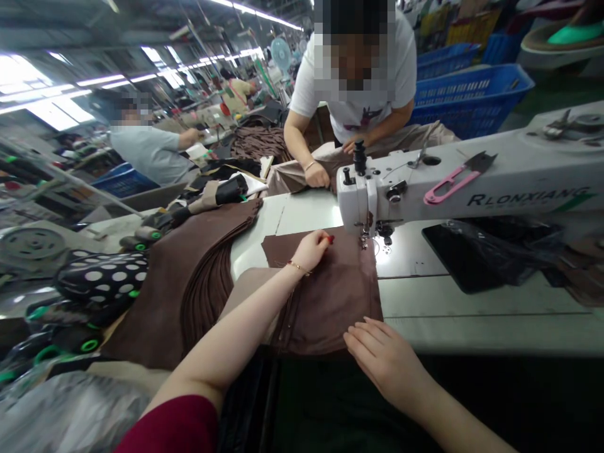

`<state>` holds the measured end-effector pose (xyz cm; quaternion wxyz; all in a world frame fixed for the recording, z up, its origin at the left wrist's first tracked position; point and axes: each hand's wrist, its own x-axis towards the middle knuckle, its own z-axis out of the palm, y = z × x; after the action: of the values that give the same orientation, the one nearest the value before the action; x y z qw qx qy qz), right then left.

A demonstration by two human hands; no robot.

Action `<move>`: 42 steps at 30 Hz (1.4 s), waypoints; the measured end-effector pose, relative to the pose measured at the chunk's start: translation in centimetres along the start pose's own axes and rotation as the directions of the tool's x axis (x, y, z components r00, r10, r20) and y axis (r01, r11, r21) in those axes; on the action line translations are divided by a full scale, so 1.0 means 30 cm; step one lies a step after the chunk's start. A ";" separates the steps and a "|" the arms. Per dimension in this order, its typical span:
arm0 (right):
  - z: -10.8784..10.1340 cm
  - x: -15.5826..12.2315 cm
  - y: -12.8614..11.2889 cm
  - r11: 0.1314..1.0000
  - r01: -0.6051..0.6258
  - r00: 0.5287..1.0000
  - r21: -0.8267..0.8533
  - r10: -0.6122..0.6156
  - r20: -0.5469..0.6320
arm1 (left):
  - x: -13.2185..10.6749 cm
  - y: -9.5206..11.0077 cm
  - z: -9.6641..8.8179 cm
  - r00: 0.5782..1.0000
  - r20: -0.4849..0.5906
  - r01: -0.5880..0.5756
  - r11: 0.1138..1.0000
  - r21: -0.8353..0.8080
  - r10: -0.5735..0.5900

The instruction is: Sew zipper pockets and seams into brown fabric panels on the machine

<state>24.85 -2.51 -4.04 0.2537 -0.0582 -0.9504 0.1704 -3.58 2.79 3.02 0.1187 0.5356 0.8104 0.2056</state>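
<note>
My left hand (314, 249) is over the brown leather-like piece (337, 308), its fingers closed in a pinch. A small red thing (329, 240) shows at the fingertips, too small to name. My right hand (384, 355) rests at the near right edge of that piece, fingers stretched out and holding nothing. The piece's far right part reaches the needle and presser foot (364, 240) of the sewing machine (453, 182). Under my left forearm, a lighter beige layer (248, 289) shows beside the brown piece.
Brown pieces lie stacked (174, 277) on the left. Pink thread snips (457, 179) rest on the machine arm. A black phone-like slab (460, 258) lies right of the needle. Across the table, a person in a white shirt (353, 107) handles material, near a blue basket (472, 104).
</note>
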 end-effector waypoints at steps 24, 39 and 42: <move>-0.130 -0.018 0.006 0.998 -0.063 0.993 -0.018 0.061 -0.101 | -0.081 0.068 0.101 0.912 0.194 -0.405 0.873 0.272 0.363; -0.063 -0.071 0.007 0.997 -0.075 0.997 -0.017 0.074 -0.025 | -0.090 0.038 0.121 0.870 0.247 -0.486 0.829 0.277 0.428; -0.061 -0.083 0.001 0.998 -0.068 0.997 -0.014 0.068 -0.023 | -0.091 0.044 0.117 0.861 0.264 -0.500 0.820 0.278 0.436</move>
<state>27.92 -2.45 -3.71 0.2580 -0.0942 -0.9462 0.1712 0.05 1.45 0.45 0.0470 0.7479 0.6612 0.0351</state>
